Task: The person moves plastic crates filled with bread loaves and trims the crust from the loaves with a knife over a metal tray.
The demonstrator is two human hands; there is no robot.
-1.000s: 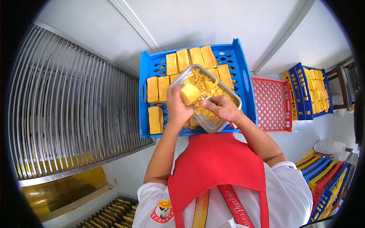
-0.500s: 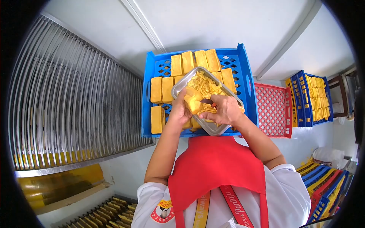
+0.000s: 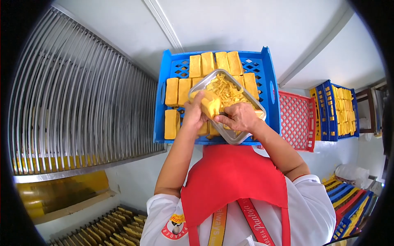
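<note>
Yellow loaf is held up over the metal tray, near its left side, clear of the strips inside. Far left, a rack of closely set metal bars fills the side, with rows of thin yellowish pieces below it. Next comes the blue crate, carrying rows of block-shaped loaves; the metal tray lies aslant over some of them. The left hand has its grip closed around the yellow loaf. Yellow strips are heaped in the tray just beyond. The right hand has its grip curled around a slim tool, mostly hidden by the fingers, its thumb close to the loaf's lower end; whether they touch, I cannot tell. Further right stand a red lattice crate and a dark blue crate filled with yellow pieces.
</note>
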